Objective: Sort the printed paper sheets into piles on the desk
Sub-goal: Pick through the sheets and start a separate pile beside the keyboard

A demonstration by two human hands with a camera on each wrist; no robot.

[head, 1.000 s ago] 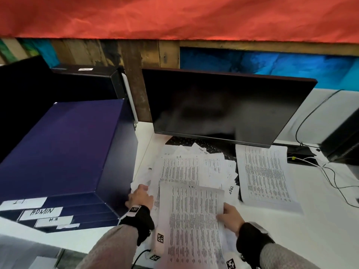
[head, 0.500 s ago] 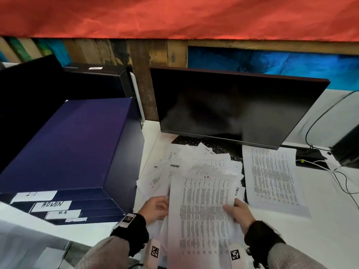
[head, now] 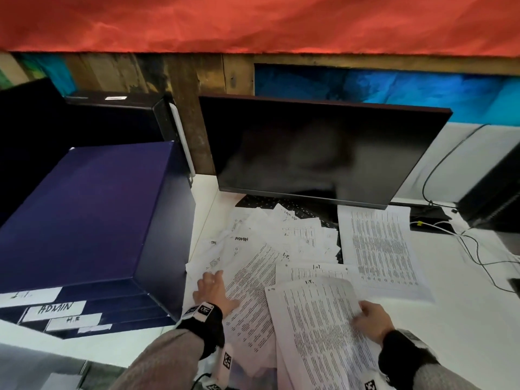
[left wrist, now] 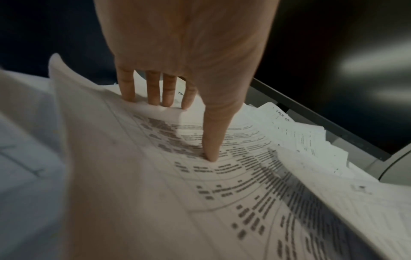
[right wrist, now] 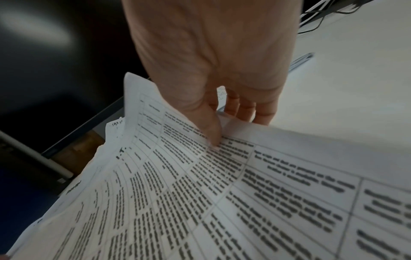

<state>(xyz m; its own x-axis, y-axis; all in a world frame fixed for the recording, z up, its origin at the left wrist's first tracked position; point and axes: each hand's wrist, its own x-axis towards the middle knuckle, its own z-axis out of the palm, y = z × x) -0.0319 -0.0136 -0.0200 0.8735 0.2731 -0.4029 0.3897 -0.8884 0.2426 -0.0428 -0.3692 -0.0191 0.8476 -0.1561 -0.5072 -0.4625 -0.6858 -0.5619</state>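
One white printed sheet headed "I.T." (head: 318,327) is pinched at its right edge by the right hand (head: 371,316), thumb on top, fingers curled beneath, raised in front of the black monitor (head: 318,153). The left hand (head: 212,291), fingers straight and spread, presses flat on the loose heap of white printed sheets (head: 281,243) below the monitor's left half. A squared white pile (head: 380,249) lies under the monitor's right corner. Judgement: one sheet is being separated; next it needs carrying to its matching pile. Only the right wrist view shows the fingers under the sheet; only the head view shows the pile.
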